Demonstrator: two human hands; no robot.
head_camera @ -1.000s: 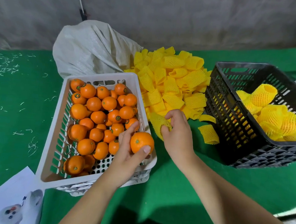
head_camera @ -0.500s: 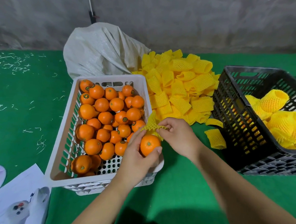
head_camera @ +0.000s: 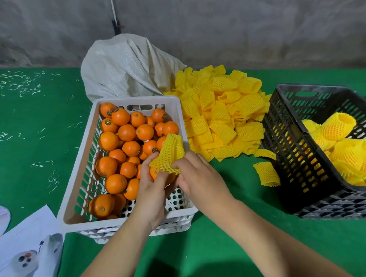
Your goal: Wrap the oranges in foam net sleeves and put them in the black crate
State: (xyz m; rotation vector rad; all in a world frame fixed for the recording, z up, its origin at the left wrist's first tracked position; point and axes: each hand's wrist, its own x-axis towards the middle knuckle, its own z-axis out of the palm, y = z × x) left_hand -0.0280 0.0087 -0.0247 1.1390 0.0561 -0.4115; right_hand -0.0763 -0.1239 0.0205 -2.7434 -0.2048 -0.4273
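An orange (head_camera: 155,172), gripped by the left hand (head_camera: 151,191) over the white crate (head_camera: 73,192), is getting a foam net sleeve (head_camera: 170,153) pinched by the right hand (head_camera: 197,177). Several wrapped oranges (head_camera: 346,151) fill the black crate (head_camera: 293,157); many bare ones remain.

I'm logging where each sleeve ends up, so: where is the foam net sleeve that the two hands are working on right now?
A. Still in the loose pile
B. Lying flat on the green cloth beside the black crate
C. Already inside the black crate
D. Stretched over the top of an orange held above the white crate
D: the left hand and right hand pull the foam net sleeve open over the orange, above the near corner of the white crate.
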